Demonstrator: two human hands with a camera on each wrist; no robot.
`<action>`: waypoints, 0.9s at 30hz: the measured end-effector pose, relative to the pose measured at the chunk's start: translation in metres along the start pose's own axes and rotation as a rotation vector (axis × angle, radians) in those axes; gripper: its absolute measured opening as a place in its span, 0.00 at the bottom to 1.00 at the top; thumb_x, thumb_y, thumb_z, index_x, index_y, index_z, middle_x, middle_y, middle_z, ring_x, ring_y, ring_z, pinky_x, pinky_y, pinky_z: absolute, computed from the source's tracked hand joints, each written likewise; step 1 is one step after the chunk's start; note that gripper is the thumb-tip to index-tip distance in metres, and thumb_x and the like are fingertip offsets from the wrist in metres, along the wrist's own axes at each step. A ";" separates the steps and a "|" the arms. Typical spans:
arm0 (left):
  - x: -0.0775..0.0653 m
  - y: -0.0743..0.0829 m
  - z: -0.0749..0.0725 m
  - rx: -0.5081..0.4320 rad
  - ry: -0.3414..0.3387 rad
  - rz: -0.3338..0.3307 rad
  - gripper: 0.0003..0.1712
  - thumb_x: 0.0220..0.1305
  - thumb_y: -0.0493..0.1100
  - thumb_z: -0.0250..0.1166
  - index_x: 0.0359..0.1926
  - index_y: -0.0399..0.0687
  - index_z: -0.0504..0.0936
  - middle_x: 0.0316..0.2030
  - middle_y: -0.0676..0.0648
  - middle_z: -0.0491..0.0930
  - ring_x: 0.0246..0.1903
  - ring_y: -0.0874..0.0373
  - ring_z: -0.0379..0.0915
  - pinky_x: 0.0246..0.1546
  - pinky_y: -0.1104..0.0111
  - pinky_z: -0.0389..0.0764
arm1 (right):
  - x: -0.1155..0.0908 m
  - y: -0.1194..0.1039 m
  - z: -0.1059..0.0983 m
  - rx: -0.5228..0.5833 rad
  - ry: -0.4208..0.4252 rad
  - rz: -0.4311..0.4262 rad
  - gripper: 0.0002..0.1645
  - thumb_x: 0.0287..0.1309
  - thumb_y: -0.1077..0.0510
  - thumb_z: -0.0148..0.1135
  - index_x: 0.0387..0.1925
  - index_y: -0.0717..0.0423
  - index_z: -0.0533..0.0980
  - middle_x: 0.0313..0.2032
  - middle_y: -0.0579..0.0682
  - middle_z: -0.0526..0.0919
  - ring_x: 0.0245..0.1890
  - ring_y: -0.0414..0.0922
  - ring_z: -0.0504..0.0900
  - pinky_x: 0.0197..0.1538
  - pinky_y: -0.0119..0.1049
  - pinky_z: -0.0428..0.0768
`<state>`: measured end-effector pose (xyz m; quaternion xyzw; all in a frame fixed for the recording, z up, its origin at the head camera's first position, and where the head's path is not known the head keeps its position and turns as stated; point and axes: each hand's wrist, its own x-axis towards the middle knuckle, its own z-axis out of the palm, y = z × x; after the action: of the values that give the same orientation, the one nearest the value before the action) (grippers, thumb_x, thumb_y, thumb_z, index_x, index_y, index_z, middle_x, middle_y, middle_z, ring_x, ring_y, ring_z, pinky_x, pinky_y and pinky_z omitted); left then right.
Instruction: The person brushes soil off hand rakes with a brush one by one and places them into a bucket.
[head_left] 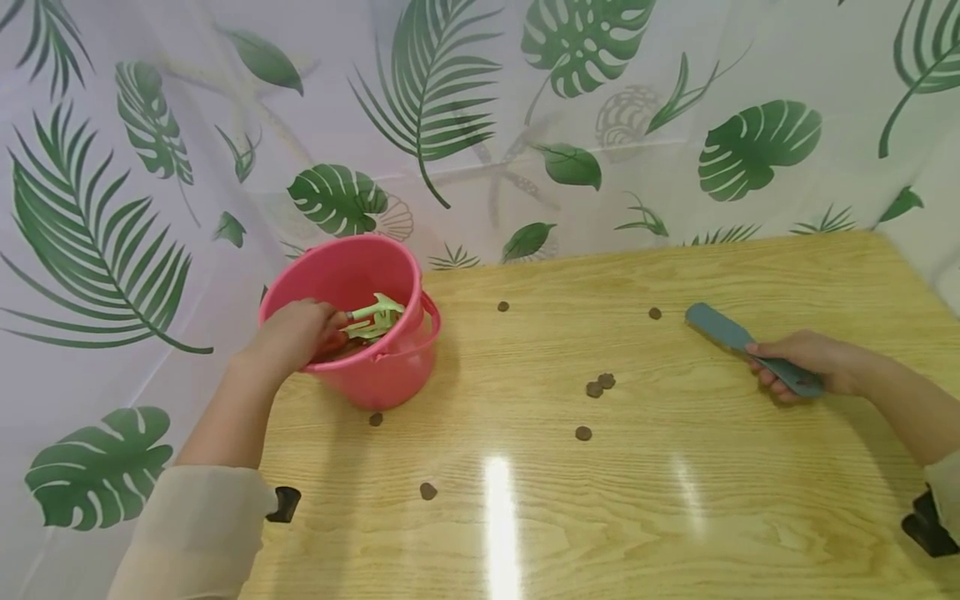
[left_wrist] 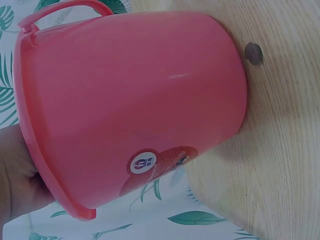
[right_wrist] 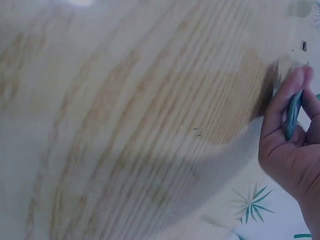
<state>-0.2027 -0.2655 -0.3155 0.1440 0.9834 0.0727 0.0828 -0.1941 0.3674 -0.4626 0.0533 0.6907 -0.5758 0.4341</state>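
My left hand (head_left: 296, 333) reaches over the rim into a pink bucket (head_left: 375, 375) at the left of the table. There it grips the reddish handle of a small garden tool with a light green head (head_left: 386, 302); other light green tool heads lie beneath. The bucket's wall hides most of these fingers, and in the left wrist view the pink bucket (left_wrist: 130, 95) covers them. At the right, my right hand (head_left: 813, 362) holds a long, flat grey-blue trowel (head_left: 720, 327) just over the table, rounded end pointing to the back left. The right wrist view shows the trowel (right_wrist: 293, 115) edge-on between thumb and fingers.
Several small dark brown lumps lie scattered on the wooden table (head_left: 675, 500), including a touching pair (head_left: 600, 385) near the middle and a lump (head_left: 376, 419) by the bucket's base. Behind and to the left hangs a white leaf-print curtain (head_left: 480, 208).
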 end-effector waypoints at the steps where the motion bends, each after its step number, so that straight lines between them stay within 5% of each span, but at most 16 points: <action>1: 0.001 0.000 0.000 -0.013 -0.012 -0.006 0.10 0.66 0.42 0.57 0.30 0.43 0.79 0.24 0.47 0.76 0.32 0.50 0.71 0.39 0.61 0.74 | 0.000 0.000 -0.001 0.026 0.022 0.022 0.21 0.72 0.47 0.43 0.32 0.56 0.75 0.23 0.42 0.79 0.22 0.35 0.77 0.31 0.31 0.80; 5: 0.004 -0.001 0.001 -0.014 -0.050 -0.031 0.13 0.65 0.42 0.56 0.22 0.47 0.76 0.19 0.50 0.73 0.28 0.53 0.70 0.34 0.64 0.69 | -0.002 0.000 -0.001 0.054 0.130 0.070 0.20 0.69 0.46 0.49 0.28 0.54 0.75 0.23 0.43 0.80 0.23 0.35 0.80 0.33 0.31 0.82; 9: 0.005 -0.001 0.002 0.030 -0.047 -0.024 0.15 0.64 0.43 0.56 0.20 0.48 0.75 0.18 0.50 0.71 0.27 0.52 0.69 0.34 0.63 0.69 | -0.003 0.000 0.002 -0.018 0.236 0.049 0.21 0.67 0.45 0.52 0.37 0.61 0.72 0.24 0.45 0.81 0.24 0.37 0.81 0.35 0.33 0.83; 15: 0.006 -0.002 0.005 -0.002 -0.032 -0.021 0.12 0.65 0.45 0.59 0.27 0.46 0.82 0.20 0.51 0.75 0.28 0.53 0.71 0.34 0.63 0.74 | -0.005 0.002 0.008 -0.274 0.423 -0.059 0.34 0.63 0.40 0.55 0.47 0.71 0.70 0.24 0.47 0.83 0.23 0.41 0.81 0.33 0.36 0.81; 20: 0.006 0.000 0.006 -0.051 -0.022 -0.020 0.12 0.62 0.51 0.64 0.35 0.48 0.85 0.23 0.52 0.79 0.29 0.55 0.73 0.34 0.65 0.75 | -0.008 0.002 0.011 -0.503 0.547 -0.108 0.36 0.62 0.35 0.52 0.39 0.69 0.76 0.22 0.48 0.83 0.25 0.47 0.80 0.31 0.37 0.76; 23: 0.005 0.001 0.006 -0.047 -0.010 -0.015 0.13 0.61 0.52 0.65 0.33 0.48 0.85 0.22 0.52 0.79 0.28 0.55 0.72 0.33 0.65 0.74 | -0.009 0.001 0.011 -0.694 0.642 -0.140 0.40 0.63 0.35 0.50 0.40 0.74 0.77 0.29 0.62 0.84 0.33 0.60 0.79 0.33 0.41 0.76; 27: 0.004 0.002 0.007 -0.026 0.025 -0.014 0.13 0.61 0.52 0.65 0.37 0.48 0.86 0.27 0.51 0.82 0.32 0.53 0.75 0.37 0.62 0.78 | -0.012 0.001 0.010 -0.777 0.708 -0.188 0.39 0.64 0.38 0.50 0.43 0.76 0.76 0.40 0.71 0.80 0.41 0.68 0.76 0.33 0.48 0.77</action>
<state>-0.2049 -0.2612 -0.3228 0.1350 0.9843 0.0868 0.0730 -0.1808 0.3639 -0.4549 0.0176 0.9591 -0.2607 0.1086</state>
